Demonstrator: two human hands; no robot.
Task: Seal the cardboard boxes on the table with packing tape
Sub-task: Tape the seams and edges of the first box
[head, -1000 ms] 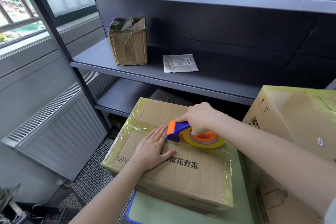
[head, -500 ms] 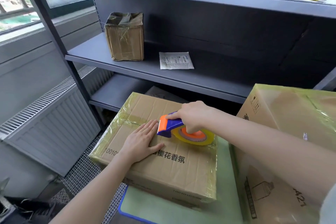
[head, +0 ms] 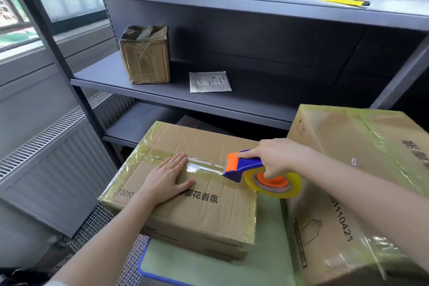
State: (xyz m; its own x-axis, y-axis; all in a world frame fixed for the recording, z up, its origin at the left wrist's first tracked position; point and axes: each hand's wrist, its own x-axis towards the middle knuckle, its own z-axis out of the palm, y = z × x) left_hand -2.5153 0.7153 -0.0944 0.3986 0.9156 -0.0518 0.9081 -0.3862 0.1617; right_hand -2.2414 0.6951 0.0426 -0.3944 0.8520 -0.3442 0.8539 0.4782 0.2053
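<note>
One flat left hand point(head: 166, 179) presses creased cardboard box point(head: 209, 213); right hand point(head: 278, 158) grips plastic tape dispenser point(head: 242, 167), glossy strip point(head: 204, 167) taut.

Right hand point(head: 277, 158) pulled tape dispenser point(head: 243, 167) rightward, new tape strip point(head: 204, 168) behind, apparently taut

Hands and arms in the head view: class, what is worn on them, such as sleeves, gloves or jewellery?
The left hand and right hand are ungloved, with no rings, watch or bracelet visible. Both forearms are bare in view.
</note>
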